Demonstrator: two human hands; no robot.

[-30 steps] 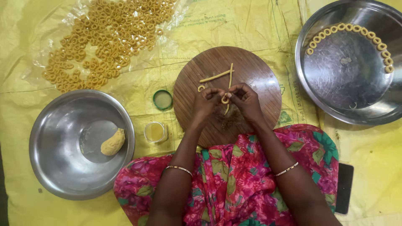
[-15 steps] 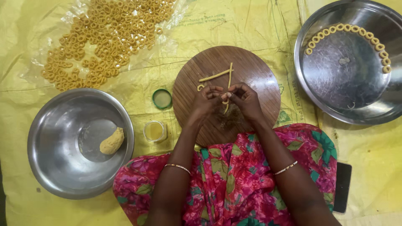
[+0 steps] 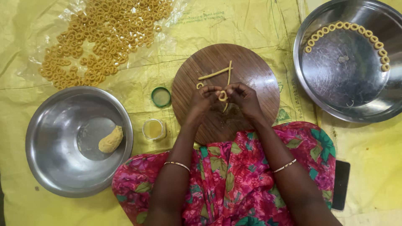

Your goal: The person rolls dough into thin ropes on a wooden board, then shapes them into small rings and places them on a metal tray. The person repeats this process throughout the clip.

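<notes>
Pinching a small dough ring between left hand and right hand over round wooden board, dough strips at board's far edge, yellow sheet on floor, ring pile far-left corner, steel bowl near-left, steel plate far-right.

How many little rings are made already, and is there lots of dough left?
Plenty are done: a big pile of rings on the yellow sheet and a row along the steel plate's rim. The left hand and right hand are pinching one ring. Two dough strips and a dough lump remain.
</notes>
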